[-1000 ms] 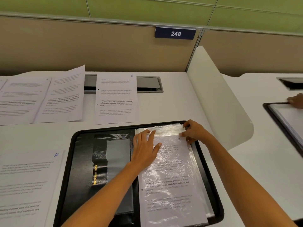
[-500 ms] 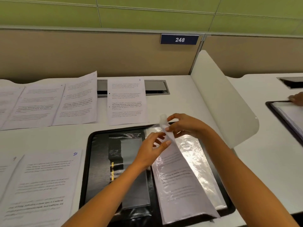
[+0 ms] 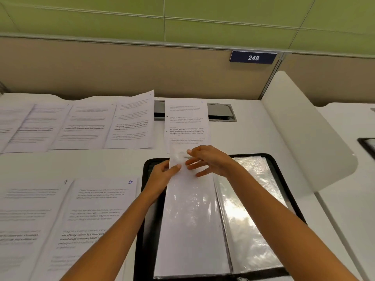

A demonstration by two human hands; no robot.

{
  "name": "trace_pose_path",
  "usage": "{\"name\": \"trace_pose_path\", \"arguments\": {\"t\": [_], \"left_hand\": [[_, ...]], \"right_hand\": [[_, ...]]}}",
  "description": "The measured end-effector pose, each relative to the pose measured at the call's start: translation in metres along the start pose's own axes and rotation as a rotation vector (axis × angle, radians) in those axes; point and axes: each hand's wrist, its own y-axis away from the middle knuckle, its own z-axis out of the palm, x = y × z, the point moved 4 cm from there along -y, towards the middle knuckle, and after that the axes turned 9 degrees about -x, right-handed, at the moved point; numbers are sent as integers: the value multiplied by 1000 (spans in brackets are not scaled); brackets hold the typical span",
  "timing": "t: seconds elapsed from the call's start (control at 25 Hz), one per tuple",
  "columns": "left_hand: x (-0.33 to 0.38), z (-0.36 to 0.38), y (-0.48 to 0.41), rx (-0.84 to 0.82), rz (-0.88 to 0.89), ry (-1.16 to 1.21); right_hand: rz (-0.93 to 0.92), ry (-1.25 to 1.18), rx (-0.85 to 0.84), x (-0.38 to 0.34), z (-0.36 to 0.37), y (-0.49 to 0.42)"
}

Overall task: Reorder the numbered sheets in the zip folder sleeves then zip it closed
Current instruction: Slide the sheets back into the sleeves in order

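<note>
The black zip folder (image 3: 284,185) lies open on the white desk in front of me. A clear sleeve (image 3: 192,220) with a white sheet in it stands lifted off the stack, turned towards the left. My left hand (image 3: 164,175) pinches the sleeve's top left corner. My right hand (image 3: 209,161) is at the sleeve's top edge, fingers spread over it. More glossy sleeves (image 3: 253,209) lie flat on the folder's right half. Loose numbered sheets lie around: sheet 2 (image 3: 186,120) just beyond the folder, sheets 9 (image 3: 30,209) and 10 (image 3: 97,211) at the left.
A row of overlapping printed sheets (image 3: 77,126) covers the back left of the desk. A metal cable hatch (image 3: 221,111) sits behind sheet 2. A white curved divider (image 3: 304,134) stands at the right; another black folder (image 3: 367,146) shows on the neighbouring desk.
The top sleeve was lying flat under both hands; both hands have lifted it by its top edge and swung it leftward. The view has shifted left and up.
</note>
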Motion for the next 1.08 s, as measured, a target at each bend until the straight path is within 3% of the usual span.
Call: {"name": "trace_pose_path", "arguments": {"t": [0.2, 0.36, 0.6, 0.88, 1.08], "left_hand": [[-23, -39, -4, 57, -133, -144], [-35, -60, -13, 181, -167, -190], [-33, -73, -28, 320, -196, -447], [-28, -73, -39, 270, -177, -1141], [-22, -61, -55, 329, -145, -1210]], "right_hand": [[-8, 36, 230, 32, -6, -10], [23, 362, 403, 57, -13, -13], [42, 670, 398, 76, 1, -25], [71, 1020, 336, 84, 20, -33], [17, 1080, 326, 85, 18, -36]]}}
